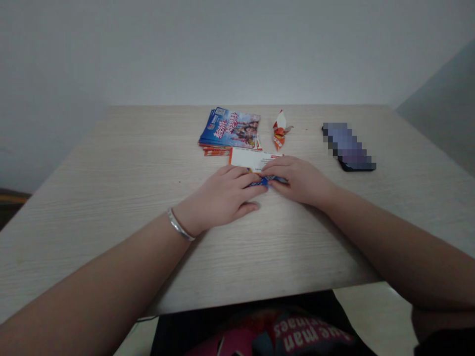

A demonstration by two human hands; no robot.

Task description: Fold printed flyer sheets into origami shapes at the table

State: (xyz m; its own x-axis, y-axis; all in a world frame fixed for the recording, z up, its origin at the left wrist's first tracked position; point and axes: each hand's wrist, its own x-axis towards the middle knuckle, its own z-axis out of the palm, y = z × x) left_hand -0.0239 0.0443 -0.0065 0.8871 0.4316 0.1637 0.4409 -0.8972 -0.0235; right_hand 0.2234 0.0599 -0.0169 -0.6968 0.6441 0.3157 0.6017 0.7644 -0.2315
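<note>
A printed paper flyer (pixel 247 158) lies flat on the table, its far part white with an orange edge and its near edge folded over to show blue print. My left hand (pixel 226 195) rests on the near left of this fold, fingers stretched out and thumb apart. From the right, my right hand (pixel 297 179) has its fingers on top of the flyer and its thumb at the folded near edge. The fingertips of both hands almost meet at the fold and hide part of it.
Just beyond the flyer lies a stack of blue printed flyers (pixel 230 129), with orange edges beneath. A folded orange and white paper figure (pixel 280 131) stands to its right. Farther right is a phone (pixel 349 146), its screen blurred out. The pale wooden table (pixel 122 198) meets a wall behind.
</note>
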